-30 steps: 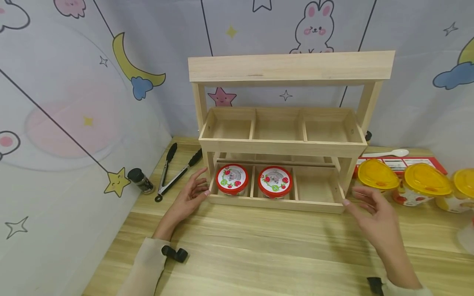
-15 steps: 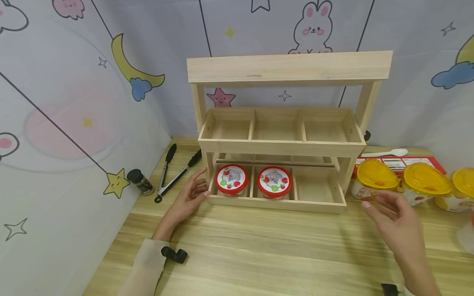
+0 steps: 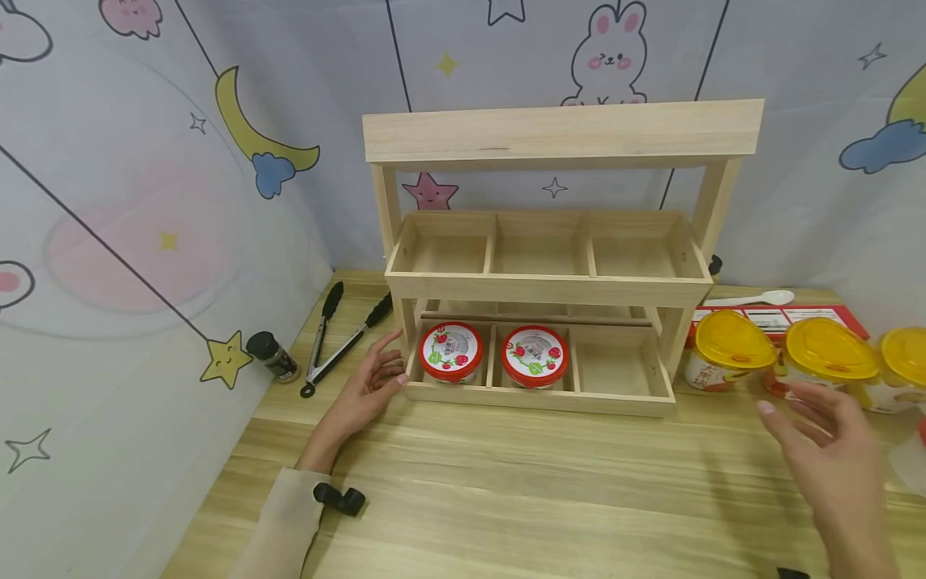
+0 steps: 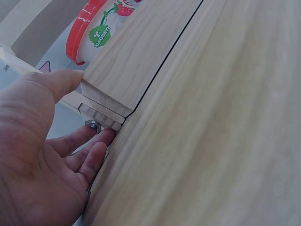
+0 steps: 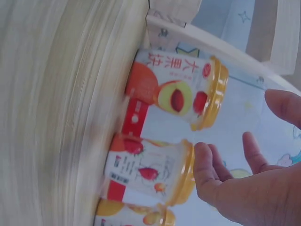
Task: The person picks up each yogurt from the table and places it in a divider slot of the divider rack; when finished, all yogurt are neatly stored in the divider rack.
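My left hand [image 3: 364, 394] rests at the lower left corner of a pale wooden two-tier rack [image 3: 550, 288]. In the left wrist view its thumb touches the rack's front corner, and loosely bent fingers lie beside a wing nut [image 4: 93, 125]. Two round tubs with red-rimmed lids, a left tub [image 3: 451, 352] and a middle tub [image 3: 535, 356], sit in the lower tier's left and middle compartments. Nothing is in its right compartment. My right hand [image 3: 832, 450], holding nothing, hovers at the right with spread fingers, in front of the yellow-lidded cups [image 3: 828, 350].
Black-tipped tongs [image 3: 340, 346] and a small black-capped jar [image 3: 272, 356] lie left of the rack. Behind the yellow-lidded cups are a white spoon [image 3: 767, 297] and a flat red-and-white box [image 3: 796, 318]. A partly cut-off tub [image 3: 910, 462] stands at the far right edge.
My right hand has left the rack's lower right corner and moved right, past the first yellow-lidded cup. My left hand and the tubs stay where they were.
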### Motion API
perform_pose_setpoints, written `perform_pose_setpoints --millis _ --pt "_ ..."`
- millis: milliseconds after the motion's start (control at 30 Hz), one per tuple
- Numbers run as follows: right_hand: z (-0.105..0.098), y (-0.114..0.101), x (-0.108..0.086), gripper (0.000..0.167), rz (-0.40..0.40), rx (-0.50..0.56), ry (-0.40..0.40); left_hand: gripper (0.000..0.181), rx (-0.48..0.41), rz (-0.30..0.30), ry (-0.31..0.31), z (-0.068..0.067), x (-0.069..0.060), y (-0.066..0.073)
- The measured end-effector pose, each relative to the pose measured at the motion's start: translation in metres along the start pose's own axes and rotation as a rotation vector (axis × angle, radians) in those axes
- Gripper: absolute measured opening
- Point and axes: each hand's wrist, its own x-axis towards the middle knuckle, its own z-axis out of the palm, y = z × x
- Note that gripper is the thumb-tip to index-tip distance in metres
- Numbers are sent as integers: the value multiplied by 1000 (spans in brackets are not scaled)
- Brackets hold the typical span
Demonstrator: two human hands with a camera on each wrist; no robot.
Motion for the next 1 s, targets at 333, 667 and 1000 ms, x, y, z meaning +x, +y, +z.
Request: perform_pose_setpoints --millis 333,667,1000 --pt "-7 7 3 59 46 27 129 77 4 8 -5 -1 -1 -1" --pt "-18 15 -2 67 88 17 192 78 0 14 -3 0 0 -2" --pt "-33 55 22 70 152 17 251 77 4 20 -1 0 1 -2"
